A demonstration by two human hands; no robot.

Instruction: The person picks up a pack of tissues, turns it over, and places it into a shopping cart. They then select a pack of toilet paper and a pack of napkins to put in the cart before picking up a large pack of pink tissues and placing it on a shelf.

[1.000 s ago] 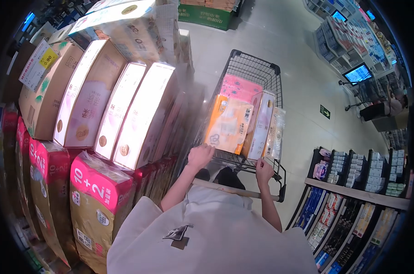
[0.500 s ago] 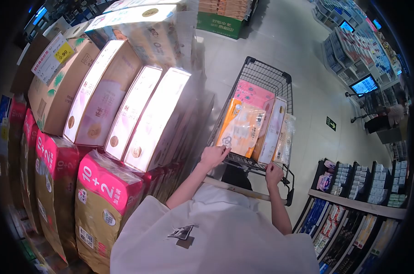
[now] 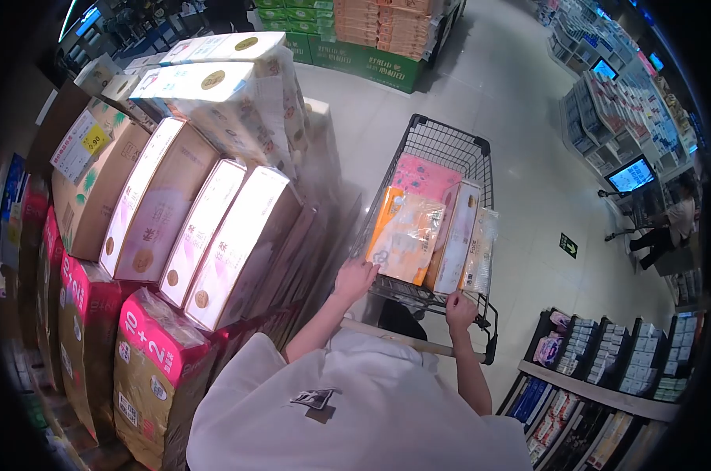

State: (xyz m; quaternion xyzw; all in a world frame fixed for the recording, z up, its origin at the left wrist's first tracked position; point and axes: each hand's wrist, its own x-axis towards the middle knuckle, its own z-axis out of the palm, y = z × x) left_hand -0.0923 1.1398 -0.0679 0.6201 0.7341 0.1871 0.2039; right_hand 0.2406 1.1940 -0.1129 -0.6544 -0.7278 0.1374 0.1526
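A black wire shopping cart (image 3: 451,142) stands in front of me. My left hand (image 3: 357,280) is curled over its near left rim, close to an orange-and-white soft pack (image 3: 412,233). At the near right corner, my right hand (image 3: 460,310) is closed around the rim. Farther into the basket lies a pink patterned pack (image 3: 424,177). A white-and-tan carton (image 3: 455,243) leans along the middle, with a clear-wrapped pack (image 3: 481,250) beside it on the right. The cart's pale handlebar (image 3: 402,335) runs below both hands, nearer to my body.
Stacked cartons (image 3: 233,243) and gold-and-pink packs (image 3: 155,369) rise close on the left. Ahead is a green-based display (image 3: 371,67). Low shelves (image 3: 606,381) stand at near right, and a person (image 3: 669,228) is farther off. A green floor sign (image 3: 568,245) lies right of the cart.
The cart and both hands sit slightly lower and farther left in view, still together. The stacked cartons have shifted down and left, and more of the green-based display shows ahead.
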